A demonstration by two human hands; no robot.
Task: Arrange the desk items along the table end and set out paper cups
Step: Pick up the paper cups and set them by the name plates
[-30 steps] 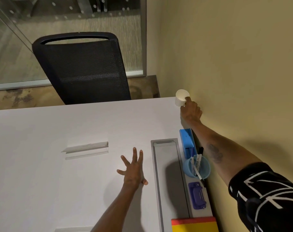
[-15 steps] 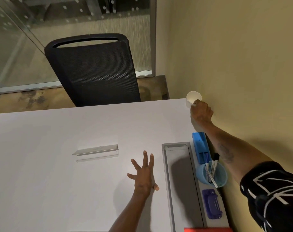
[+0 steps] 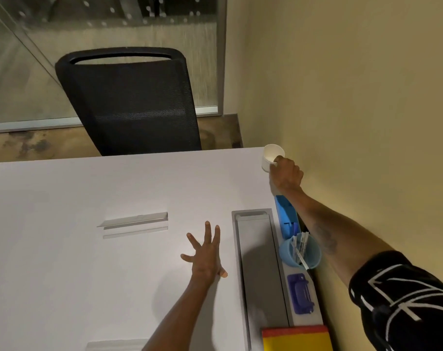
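Observation:
A white paper cup (image 3: 271,156) stands at the far right corner of the white table (image 3: 88,198), against the yellow wall. My right hand (image 3: 286,174) reaches out and grips its near side, a finger over the rim. Flat on the tabletop, fingers spread, rests my left hand (image 3: 206,257). Along the wall edge lie a blue box (image 3: 286,215), a light blue pen cup (image 3: 300,252) holding markers, a purple stapler-like item (image 3: 300,292) and a red and yellow book (image 3: 296,338).
A grey recessed cable tray (image 3: 255,262) runs beside the wall items. A small grey flap (image 3: 136,222) sits mid-table, and another shows at the near edge. A black mesh chair (image 3: 131,102) stands behind the far edge, with a glass partition beyond.
The view has shifted, so everything sits further right and lower in frame. My right hand stays on the cup at the corner. My left hand remains flat on the table.

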